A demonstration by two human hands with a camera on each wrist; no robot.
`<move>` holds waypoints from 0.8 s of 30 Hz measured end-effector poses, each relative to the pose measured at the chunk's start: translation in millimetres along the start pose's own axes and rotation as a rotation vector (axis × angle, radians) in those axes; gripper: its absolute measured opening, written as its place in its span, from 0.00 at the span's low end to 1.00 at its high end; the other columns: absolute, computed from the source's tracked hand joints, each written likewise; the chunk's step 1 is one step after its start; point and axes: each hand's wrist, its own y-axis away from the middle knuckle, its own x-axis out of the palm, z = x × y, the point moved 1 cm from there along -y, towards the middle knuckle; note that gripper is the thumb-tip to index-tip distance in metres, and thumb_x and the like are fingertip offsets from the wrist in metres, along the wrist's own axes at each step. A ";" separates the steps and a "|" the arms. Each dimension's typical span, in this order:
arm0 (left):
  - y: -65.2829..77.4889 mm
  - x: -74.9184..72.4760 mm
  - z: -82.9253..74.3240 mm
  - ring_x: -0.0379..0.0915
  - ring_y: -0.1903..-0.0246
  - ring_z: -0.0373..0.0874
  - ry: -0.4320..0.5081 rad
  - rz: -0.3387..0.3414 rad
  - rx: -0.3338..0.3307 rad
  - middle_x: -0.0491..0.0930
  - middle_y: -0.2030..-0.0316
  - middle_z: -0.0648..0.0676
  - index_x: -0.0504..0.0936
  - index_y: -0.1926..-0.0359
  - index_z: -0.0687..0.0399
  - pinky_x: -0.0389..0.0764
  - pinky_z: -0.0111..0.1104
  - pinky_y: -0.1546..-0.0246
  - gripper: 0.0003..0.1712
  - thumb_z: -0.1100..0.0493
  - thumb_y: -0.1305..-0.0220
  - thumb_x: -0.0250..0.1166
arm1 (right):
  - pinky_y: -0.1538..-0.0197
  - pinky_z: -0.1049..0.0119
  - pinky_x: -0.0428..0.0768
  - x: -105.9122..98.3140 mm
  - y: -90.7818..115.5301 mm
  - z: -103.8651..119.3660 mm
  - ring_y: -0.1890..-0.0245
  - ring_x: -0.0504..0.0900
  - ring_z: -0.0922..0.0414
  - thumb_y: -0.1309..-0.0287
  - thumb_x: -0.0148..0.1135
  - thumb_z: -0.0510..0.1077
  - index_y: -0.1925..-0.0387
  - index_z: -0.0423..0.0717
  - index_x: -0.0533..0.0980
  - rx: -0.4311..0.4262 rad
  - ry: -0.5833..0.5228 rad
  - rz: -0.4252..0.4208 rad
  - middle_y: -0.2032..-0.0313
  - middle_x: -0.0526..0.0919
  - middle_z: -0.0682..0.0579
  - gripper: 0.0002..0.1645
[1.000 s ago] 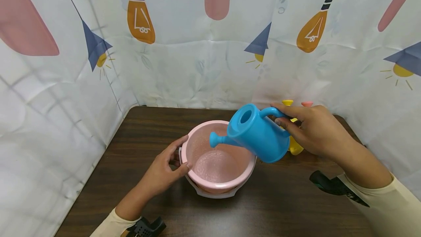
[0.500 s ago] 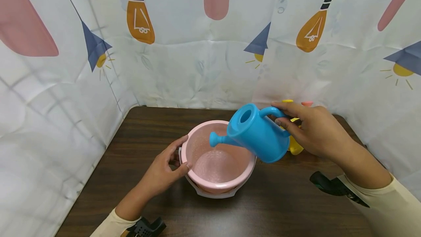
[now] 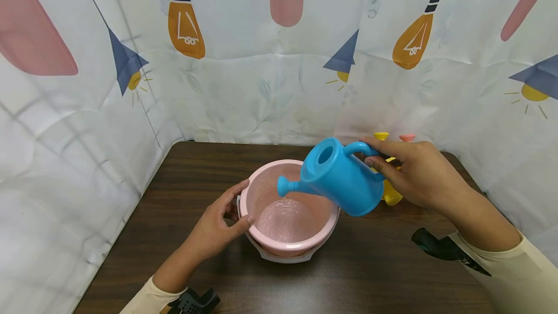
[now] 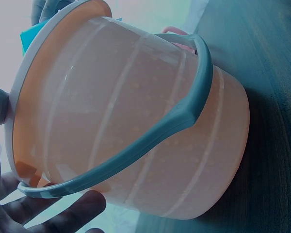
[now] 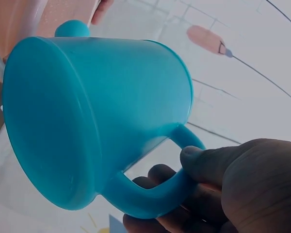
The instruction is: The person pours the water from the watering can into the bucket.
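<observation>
While the blue watering can (image 3: pixel 348 185) leans over from the person's right, its spout (image 3: pixel 285 186) sits above the open top of the pink bucket (image 3: pixel 289 246), as the head view shows. The can's long body slants, with its top toward the bucket and its bottom toward the right side. The right hand (image 3: pixel 420 171) is the near one to the can, and it grips the handle (image 3: pixel 359 147) at the back. The left hand (image 3: pixel 220 222) holds the bucket's rim on the other side, thumb and pointing finger well apart. A shiny patch in the bottom looks like water (I can't make out a stream). The bucket is on the brown table (image 3: pixel 370 275).

In the left wrist view, the thumb touches the rim, and some loose, spread fingers lie near the end of the grey bucket handle (image 4: pixel 136 151). A bit of blue peeks out past the rim.

In the right wrist view, the can's round bottom faces us. The thumb presses on its handle and the fingers curl around it, so that hand is closed firmly.
</observation>
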 end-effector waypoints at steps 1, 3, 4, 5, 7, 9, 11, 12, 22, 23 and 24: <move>0.0 -0.1 0.0 0.79 0.63 0.43 -0.002 -0.001 0.000 0.80 0.57 0.55 0.66 0.24 0.46 0.80 0.38 0.62 0.41 0.54 0.35 0.70 | 0.79 0.68 0.71 0.2 0.2 -0.3 0.81 0.73 0.65 0.43 0.74 0.36 0.39 0.40 0.80 -0.005 -0.003 -0.003 0.66 0.87 0.50 0.29; 0.0 -0.1 0.0 0.79 0.63 0.42 -0.007 -0.002 -0.001 0.80 0.57 0.55 0.66 0.24 0.46 0.81 0.39 0.62 0.40 0.54 0.35 0.70 | 0.80 0.68 0.69 0.5 0.8 -0.8 0.82 0.70 0.66 0.43 0.74 0.36 0.38 0.40 0.80 -0.010 -0.007 -0.004 0.71 0.85 0.54 0.30; 0.0 -0.1 0.1 0.79 0.63 0.42 -0.009 -0.004 -0.002 0.80 0.57 0.55 0.66 0.24 0.46 0.81 0.40 0.62 0.40 0.54 0.35 0.70 | 0.80 0.68 0.68 0.5 1.2 -1.2 0.83 0.69 0.66 0.43 0.74 0.36 0.38 0.40 0.80 -0.010 -0.007 -0.002 0.74 0.83 0.56 0.30; 0.0 0.0 0.1 0.79 0.63 0.42 -0.010 -0.003 -0.002 0.80 0.57 0.55 0.66 0.24 0.46 0.81 0.40 0.62 0.41 0.54 0.35 0.70 | 0.80 0.68 0.68 0.4 1.5 -1.5 0.83 0.69 0.67 0.43 0.74 0.36 0.38 0.40 0.79 -0.010 -0.008 0.000 0.75 0.81 0.58 0.30; 0.0 0.1 0.3 0.79 0.63 0.42 -0.011 -0.005 -0.002 0.80 0.56 0.55 0.66 0.24 0.46 0.81 0.40 0.61 0.40 0.54 0.35 0.70 | 0.80 0.68 0.68 0.2 2.1 -2.1 0.83 0.68 0.67 0.43 0.74 0.36 0.37 0.40 0.79 -0.008 -0.008 0.005 0.79 0.77 0.61 0.31; 0.0 0.2 0.4 0.79 0.63 0.42 -0.013 -0.005 -0.003 0.80 0.56 0.55 0.66 0.24 0.46 0.81 0.39 0.62 0.40 0.54 0.35 0.70 | 0.80 0.68 0.68 -0.3 2.6 -2.5 0.83 0.67 0.67 0.42 0.74 0.36 0.36 0.40 0.78 -0.005 -0.009 0.012 0.79 0.75 0.62 0.31; 0.0 0.3 0.4 0.79 0.63 0.43 -0.013 -0.004 -0.003 0.80 0.55 0.55 0.66 0.24 0.46 0.81 0.38 0.62 0.40 0.54 0.35 0.70 | 0.80 0.68 0.68 -0.8 3.0 -2.8 0.83 0.67 0.67 0.42 0.74 0.36 0.36 0.40 0.78 -0.003 -0.011 0.016 0.79 0.75 0.62 0.32; 0.0 0.2 0.4 0.79 0.63 0.43 -0.014 -0.005 -0.003 0.80 0.55 0.55 0.66 0.24 0.46 0.80 0.38 0.62 0.40 0.54 0.35 0.70 | 0.80 0.68 0.68 -1.0 3.2 -2.9 0.83 0.67 0.68 0.42 0.74 0.36 0.36 0.40 0.78 -0.003 -0.012 0.017 0.79 0.76 0.62 0.32; -0.4 0.2 0.9 0.79 0.63 0.44 0.005 -0.001 -0.001 0.80 0.55 0.55 0.66 0.24 0.45 0.80 0.38 0.62 0.41 0.53 0.36 0.70 | 0.81 0.69 0.64 -0.2 3.9 -4.0 0.85 0.61 0.68 0.44 0.74 0.34 0.36 0.39 0.78 -0.022 -0.022 -0.005 0.82 0.66 0.65 0.33; -0.4 0.3 0.8 0.79 0.63 0.44 0.008 0.000 -0.003 0.80 0.55 0.55 0.66 0.24 0.45 0.81 0.38 0.62 0.41 0.53 0.36 0.70 | 0.81 0.69 0.64 -0.2 3.9 -4.2 0.85 0.61 0.68 0.44 0.74 0.34 0.36 0.39 0.78 -0.026 -0.024 -0.006 0.82 0.65 0.65 0.33; -0.3 0.4 0.7 0.79 0.62 0.44 0.011 0.000 -0.004 0.80 0.55 0.56 0.66 0.24 0.45 0.81 0.38 0.63 0.41 0.53 0.36 0.70 | 0.81 0.69 0.64 -0.1 3.9 -4.3 0.85 0.61 0.68 0.44 0.74 0.34 0.36 0.39 0.78 -0.030 -0.026 -0.007 0.82 0.65 0.65 0.33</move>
